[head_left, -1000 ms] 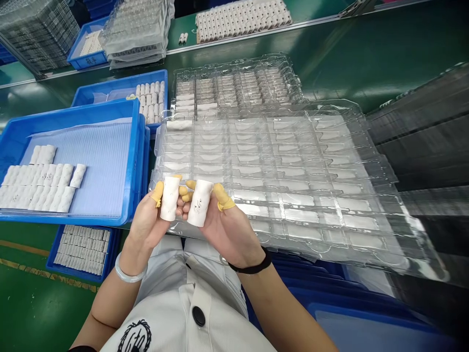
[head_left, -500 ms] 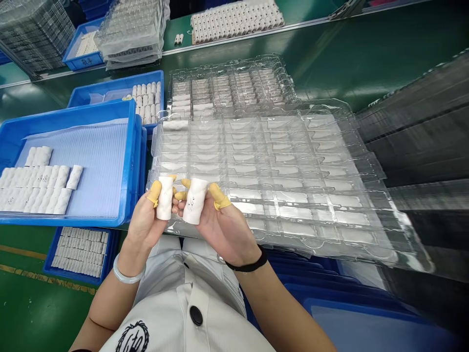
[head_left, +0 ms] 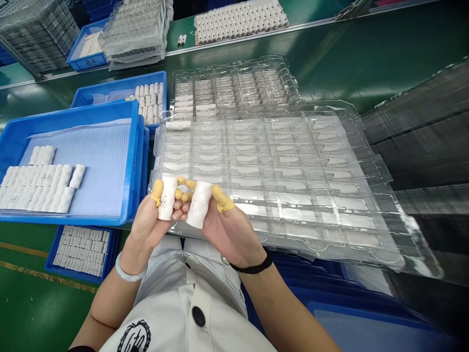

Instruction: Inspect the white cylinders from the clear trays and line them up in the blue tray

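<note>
My left hand (head_left: 146, 222) grips a white, wavy-sided cylinder (head_left: 167, 198) between thumb and fingers; small dark marks show on its side. In my right hand (head_left: 230, 234) is a second white cylinder (head_left: 199, 205), slightly tilted, with faint specks near its top. Yellow covers wrap several fingertips of both hands. The two pieces stand side by side, a little apart, while the fingers behind them nearly meet. Just beyond my hands lies a clear plastic tray (head_left: 252, 164) with rows of slots, white showing through them.
At left, a blue bin (head_left: 126, 161) holds rows of similar white pieces (head_left: 51, 176). Behind it stands another blue bin (head_left: 110, 93). A smaller filled bin (head_left: 78, 252) sits low at left. Farther back are a second clear tray (head_left: 234, 83) and stacked trays (head_left: 135, 32). Dark stacks rise at right.
Both cylinders have turned in my fingers: dark marks now show on the left one, and the large marking on the right one has gone from view. The whole view has shifted slightly.
</note>
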A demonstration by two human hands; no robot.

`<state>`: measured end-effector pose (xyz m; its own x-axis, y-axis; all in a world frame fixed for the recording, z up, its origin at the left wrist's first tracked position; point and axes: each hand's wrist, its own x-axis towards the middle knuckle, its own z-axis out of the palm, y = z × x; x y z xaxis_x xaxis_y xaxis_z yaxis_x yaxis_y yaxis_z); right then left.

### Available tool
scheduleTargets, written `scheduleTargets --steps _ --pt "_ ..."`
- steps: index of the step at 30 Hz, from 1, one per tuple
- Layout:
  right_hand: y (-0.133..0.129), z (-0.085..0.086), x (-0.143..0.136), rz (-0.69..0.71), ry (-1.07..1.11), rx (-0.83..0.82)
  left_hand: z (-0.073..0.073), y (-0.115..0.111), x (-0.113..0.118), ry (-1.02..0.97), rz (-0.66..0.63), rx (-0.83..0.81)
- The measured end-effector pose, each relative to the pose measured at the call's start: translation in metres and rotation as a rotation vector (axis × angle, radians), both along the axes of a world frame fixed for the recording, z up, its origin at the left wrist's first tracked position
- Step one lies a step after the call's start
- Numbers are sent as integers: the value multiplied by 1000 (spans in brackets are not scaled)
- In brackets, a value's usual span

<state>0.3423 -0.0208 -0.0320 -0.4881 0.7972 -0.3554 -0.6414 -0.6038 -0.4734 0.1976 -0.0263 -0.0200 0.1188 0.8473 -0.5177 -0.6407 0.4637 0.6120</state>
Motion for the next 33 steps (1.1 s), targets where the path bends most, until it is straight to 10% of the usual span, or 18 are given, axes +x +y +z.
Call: scheduleTargets --steps 33 --pt "-2 0 -25 -43 -534 232 -13 -4 16 108 236 163"
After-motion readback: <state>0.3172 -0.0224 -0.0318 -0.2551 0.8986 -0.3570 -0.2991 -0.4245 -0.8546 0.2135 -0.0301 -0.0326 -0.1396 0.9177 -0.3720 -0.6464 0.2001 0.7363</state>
